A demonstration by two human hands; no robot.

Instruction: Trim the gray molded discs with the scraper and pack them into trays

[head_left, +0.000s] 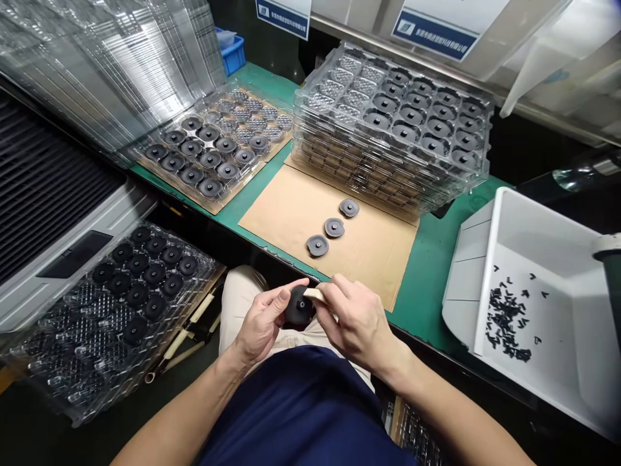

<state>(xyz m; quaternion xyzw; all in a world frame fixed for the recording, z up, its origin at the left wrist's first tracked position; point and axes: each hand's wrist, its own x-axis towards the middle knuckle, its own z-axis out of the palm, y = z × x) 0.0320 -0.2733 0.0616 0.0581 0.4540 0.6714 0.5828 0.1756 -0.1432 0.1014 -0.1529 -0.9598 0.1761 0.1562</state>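
The left hand [259, 323] holds a black disc [297, 307] above the lap [237, 310], its fingers [284, 295] curled round the rim, the flat face tilted toward the right hand [359, 327]. That hand's fingers [334, 285] pinch a pale strip [314, 295], lying roughly level, its tip against the disc. Three discs [334, 227] sit in a row on cardboard [291, 220]; many more fill the stacked trays [301, 120]. Black scraps [504, 317] lie in a white bin [543, 223].
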